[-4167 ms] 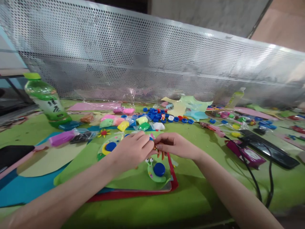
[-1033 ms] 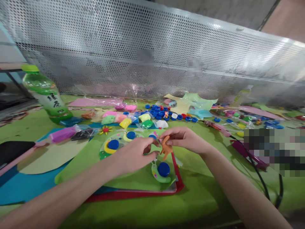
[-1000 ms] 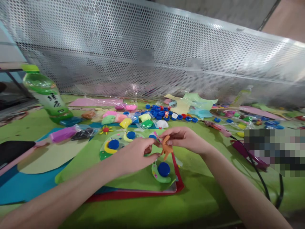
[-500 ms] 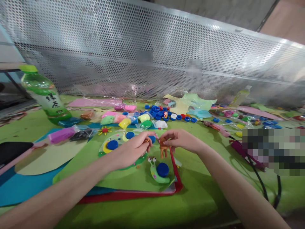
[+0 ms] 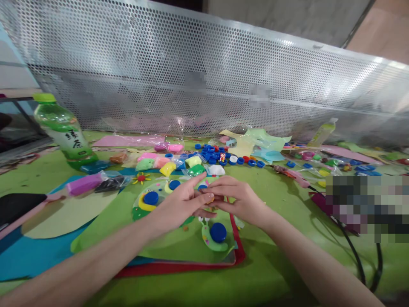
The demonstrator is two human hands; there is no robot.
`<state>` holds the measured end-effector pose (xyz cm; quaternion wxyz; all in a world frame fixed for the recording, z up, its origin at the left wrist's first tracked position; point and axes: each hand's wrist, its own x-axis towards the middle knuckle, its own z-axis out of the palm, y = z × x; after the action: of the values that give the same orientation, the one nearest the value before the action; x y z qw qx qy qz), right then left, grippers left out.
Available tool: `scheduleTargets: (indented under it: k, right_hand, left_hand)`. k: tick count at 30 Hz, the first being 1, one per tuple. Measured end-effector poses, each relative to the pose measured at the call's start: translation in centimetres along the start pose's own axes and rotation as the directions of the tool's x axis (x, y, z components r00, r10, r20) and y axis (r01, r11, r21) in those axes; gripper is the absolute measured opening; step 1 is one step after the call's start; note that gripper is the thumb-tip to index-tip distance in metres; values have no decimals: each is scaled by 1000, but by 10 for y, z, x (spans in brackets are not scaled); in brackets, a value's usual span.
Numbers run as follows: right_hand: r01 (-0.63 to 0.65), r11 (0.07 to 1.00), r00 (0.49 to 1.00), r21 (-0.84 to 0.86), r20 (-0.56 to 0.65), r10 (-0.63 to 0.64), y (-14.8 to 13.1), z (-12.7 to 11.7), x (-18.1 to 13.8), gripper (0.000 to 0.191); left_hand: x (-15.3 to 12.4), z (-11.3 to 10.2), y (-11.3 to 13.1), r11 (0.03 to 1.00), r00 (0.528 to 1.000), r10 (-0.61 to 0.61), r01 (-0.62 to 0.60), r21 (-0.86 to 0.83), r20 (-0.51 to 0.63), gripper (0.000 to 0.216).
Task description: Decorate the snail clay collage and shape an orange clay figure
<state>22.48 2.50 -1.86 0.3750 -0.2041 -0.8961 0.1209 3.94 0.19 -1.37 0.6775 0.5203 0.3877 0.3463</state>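
Over the middle of a green paper sheet [image 5: 105, 221], my two hands meet at the fingertips. My left hand [image 5: 183, 200] has its index finger stretched out, while its thumb presses toward the other hand. My right hand [image 5: 239, 198] closes its fingers from the right. Between them a bit of brown clay [image 5: 210, 200] shows; most of it is hidden by the fingers. Just below lies a green clay snail [image 5: 209, 238] with a blue bottle-cap shell [image 5: 218, 233]. Left of the hands is a yellow clay snail [image 5: 143, 204] with a blue cap [image 5: 151, 198].
Behind the sheet lie bagged coloured clays [image 5: 168, 169] and a pile of blue bottle caps [image 5: 211, 154]. A green tea bottle [image 5: 65, 134] stands at left. A pink glue gun [image 5: 297, 175] with a black cable rests at right. A perforated metal panel [image 5: 159, 72] closes off the back.
My right hand has moved left to meet my left hand. The brown clay piece with hanging legs, visible in my right hand before, is now mostly covered by fingers.
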Motion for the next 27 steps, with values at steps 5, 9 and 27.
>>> scheduleTargets:
  k: [5,9,27]
  right_hand:
    - [38,999,990,-15,-135,-39,-2,-1,1,9]
    - [-2,996,987,-91,-163,-13,-6,-3,1,11]
    - [-31,998,969,-59,-248,16,-8,0,-1,10]
  left_hand:
    - [0,0,-1,998,1000,1,-1,-60,-1,67]
    - [0,2,4,995,997,15,-22,-100,-74,70]
    - [-3,8,11,998,968,53,-58,-12,-244,55]
